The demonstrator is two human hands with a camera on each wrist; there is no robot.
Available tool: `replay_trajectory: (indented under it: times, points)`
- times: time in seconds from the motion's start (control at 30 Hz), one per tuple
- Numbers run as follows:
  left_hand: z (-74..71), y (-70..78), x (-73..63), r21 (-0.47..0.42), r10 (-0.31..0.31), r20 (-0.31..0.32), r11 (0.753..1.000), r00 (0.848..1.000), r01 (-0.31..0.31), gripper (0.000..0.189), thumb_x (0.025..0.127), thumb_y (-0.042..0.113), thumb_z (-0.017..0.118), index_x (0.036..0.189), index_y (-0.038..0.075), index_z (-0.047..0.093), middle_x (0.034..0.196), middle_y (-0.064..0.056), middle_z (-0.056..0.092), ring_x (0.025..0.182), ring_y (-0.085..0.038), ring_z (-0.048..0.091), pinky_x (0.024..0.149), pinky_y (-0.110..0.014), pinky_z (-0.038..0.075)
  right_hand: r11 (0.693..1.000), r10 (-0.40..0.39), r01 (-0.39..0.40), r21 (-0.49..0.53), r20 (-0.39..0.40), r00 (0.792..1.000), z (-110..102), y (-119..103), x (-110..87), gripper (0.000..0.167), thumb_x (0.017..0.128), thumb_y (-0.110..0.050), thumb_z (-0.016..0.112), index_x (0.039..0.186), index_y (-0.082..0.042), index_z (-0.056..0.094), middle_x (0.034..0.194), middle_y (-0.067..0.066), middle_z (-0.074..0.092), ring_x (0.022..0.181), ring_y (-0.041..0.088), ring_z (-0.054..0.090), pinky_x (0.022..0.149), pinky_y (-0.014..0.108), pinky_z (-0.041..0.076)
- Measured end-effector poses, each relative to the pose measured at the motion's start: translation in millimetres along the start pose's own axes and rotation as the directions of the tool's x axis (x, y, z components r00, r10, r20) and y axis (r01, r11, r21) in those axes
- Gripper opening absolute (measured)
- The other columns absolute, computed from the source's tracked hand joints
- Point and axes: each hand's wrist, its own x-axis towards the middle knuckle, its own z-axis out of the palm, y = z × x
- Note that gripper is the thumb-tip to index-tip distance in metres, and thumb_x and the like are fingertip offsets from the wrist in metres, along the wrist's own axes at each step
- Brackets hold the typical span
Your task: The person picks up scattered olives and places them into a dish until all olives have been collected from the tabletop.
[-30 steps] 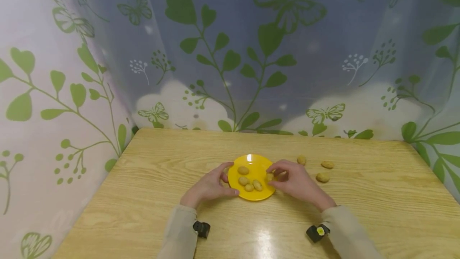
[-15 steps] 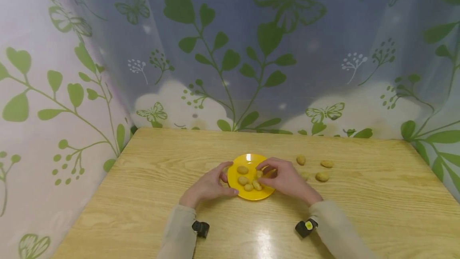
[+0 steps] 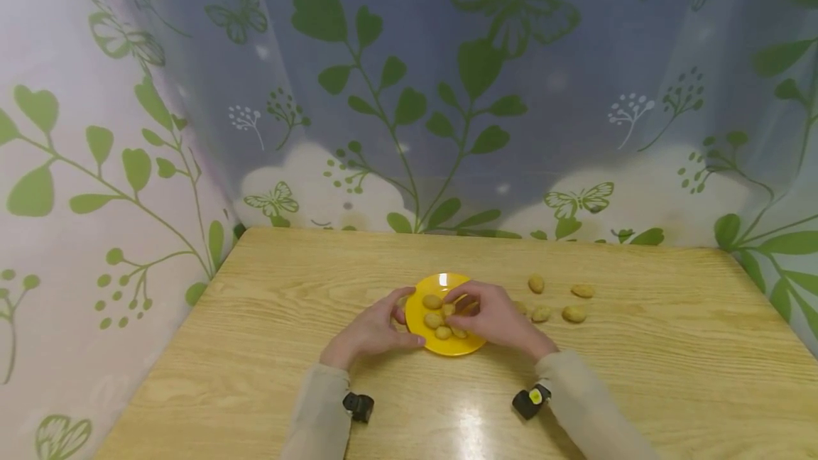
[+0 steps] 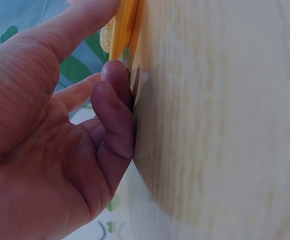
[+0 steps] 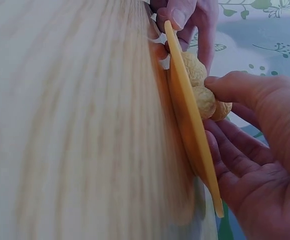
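Observation:
A yellow plate point(image 3: 469, 347) lies on the table with several tan walnuts point(image 3: 432, 302) on it. My left hand point(image 3: 367, 331) holds its left side, thumb on the near rim and fingers at the far rim. In the left wrist view, other fingers point(image 4: 114, 117) curl beside the plate's edge, close to the tabletop. My right hand point(image 3: 497, 314) is over the plate's right half and pinches a walnut point(image 3: 449, 310) between thumb and fingers. In the right wrist view that walnut point(image 5: 223, 109) sits right against the others, its far side partly hidden by them.
Several more walnuts point(image 3: 574, 314) lie on the wooden table point(image 3: 287, 275) to the right of the plate, one partly hidden behind my right hand. A patterned curtain point(image 3: 409, 91) hangs along the table's back edge and left side.
My right hand has moved left from the plate's right rim toward its middle with the pinched walnut, uncovering walnuts on the table behind it. My left hand stays at the plate.

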Motion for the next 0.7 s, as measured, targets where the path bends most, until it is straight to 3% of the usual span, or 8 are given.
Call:
replay_trajectory:
  times: [0.7]
  points:
    - [0.7, 0.1, -0.5, 0.000, 0.001, -0.003, 1.000, 1.000, -0.001, 0.091, 0.082, 0.038, 0.086, 0.158, 0.024, 0.037, 0.108, -0.004, 0.060, 0.076, -0.017, 0.053, 0.073, -0.032, 0.043, 1.000, 0.015, -0.015, 0.005, 0.032, 0.999, 1.5, 2.3, 1.9, 0.023, 0.086, -0.023, 0.083, 0.107, -0.018, 0.075, 0.112, 0.002, 0.074, 0.097, 0.015, 0.070, 0.081, 0.027, 0.057]
